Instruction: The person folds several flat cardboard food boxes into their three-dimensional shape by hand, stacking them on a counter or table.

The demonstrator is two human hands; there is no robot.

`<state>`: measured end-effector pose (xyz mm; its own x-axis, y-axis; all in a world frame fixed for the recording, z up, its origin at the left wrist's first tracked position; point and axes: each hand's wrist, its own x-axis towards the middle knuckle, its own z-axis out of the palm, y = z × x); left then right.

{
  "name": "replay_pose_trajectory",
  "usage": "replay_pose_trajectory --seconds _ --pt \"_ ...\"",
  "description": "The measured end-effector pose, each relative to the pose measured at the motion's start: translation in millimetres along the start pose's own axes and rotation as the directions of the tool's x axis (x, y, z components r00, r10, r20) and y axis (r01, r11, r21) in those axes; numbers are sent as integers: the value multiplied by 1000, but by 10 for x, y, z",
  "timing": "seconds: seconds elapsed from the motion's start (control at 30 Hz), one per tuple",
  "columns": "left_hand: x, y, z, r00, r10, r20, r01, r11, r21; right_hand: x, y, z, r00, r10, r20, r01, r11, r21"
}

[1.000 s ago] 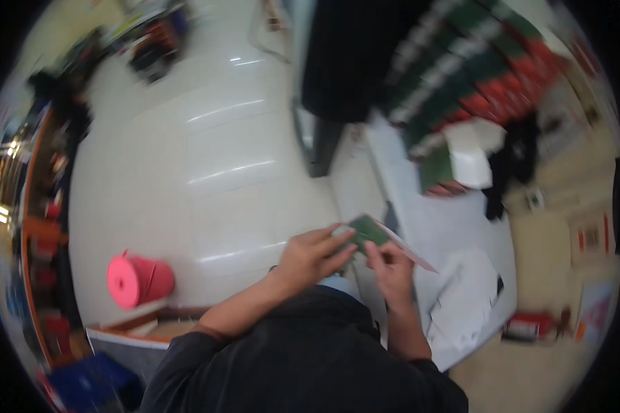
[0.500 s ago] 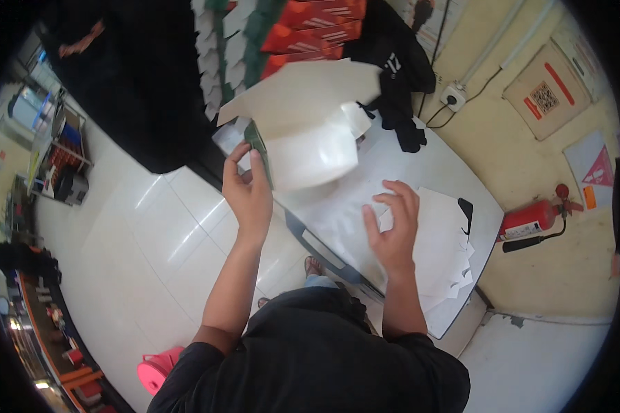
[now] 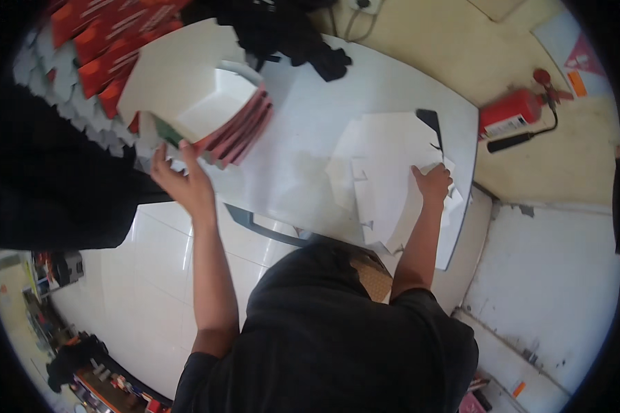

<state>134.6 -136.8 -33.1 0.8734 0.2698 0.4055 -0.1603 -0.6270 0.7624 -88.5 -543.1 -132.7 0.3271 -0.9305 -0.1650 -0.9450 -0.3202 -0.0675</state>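
Note:
An open folded food carton (image 3: pixel 186 76), white inside and red outside, sits on several nested cartons (image 3: pixel 244 134) at the table's left. My left hand (image 3: pixel 186 182) is at the carton's near left corner, beside its green edge (image 3: pixel 164 129); thumb and fingers are apart. On the right lies a stack of flat white carton blanks (image 3: pixel 386 172) with slots and tabs along the edges. My right hand (image 3: pixel 434 184) is at the stack's right side, fingers curled at a blank's edge and thumb on top. What lies under those fingers is hidden.
Rows of red and white-green stacked cartons (image 3: pixel 110 48) stand at the far left. A black cloth (image 3: pixel 296 34) lies on the table's (image 3: pixel 296 151) far side. On the wall at right hangs a red fire extinguisher (image 3: pixel 510 113). Black fabric (image 3: pixel 55 179) hangs at the left.
My left hand has carried the folded carton left onto the nested cartons and loosened its fingers. My right hand has moved right onto the flat blanks. The view has turned toward the right.

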Motion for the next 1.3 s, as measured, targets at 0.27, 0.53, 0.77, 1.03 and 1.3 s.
replay_pose_trajectory --seconds 0.27,0.53,0.77,1.03,1.3 --pt "-290 85 -216 972 232 36 -227 968 -104 72 522 348 984 99 -151 -87 992 86" --pt "-595 -143 -500 962 194 190 -146 959 -242 -196 420 -71 915 -70 -396 150 973 175" --pt "-1111 -47 -930 409 11 912 532 809 -249 -1724 -199 -1181 733 -593 -333 674 697 245" --pt "-1529 -79 -1580 43 -104 994 999 22 -41 -3792 -767 -1025 191 -981 -13 981 191 31" --pt "-1407 -769 -2628 401 -82 912 904 -125 -408 -3786 -685 -1411 -514 -857 30 829 -488 274"
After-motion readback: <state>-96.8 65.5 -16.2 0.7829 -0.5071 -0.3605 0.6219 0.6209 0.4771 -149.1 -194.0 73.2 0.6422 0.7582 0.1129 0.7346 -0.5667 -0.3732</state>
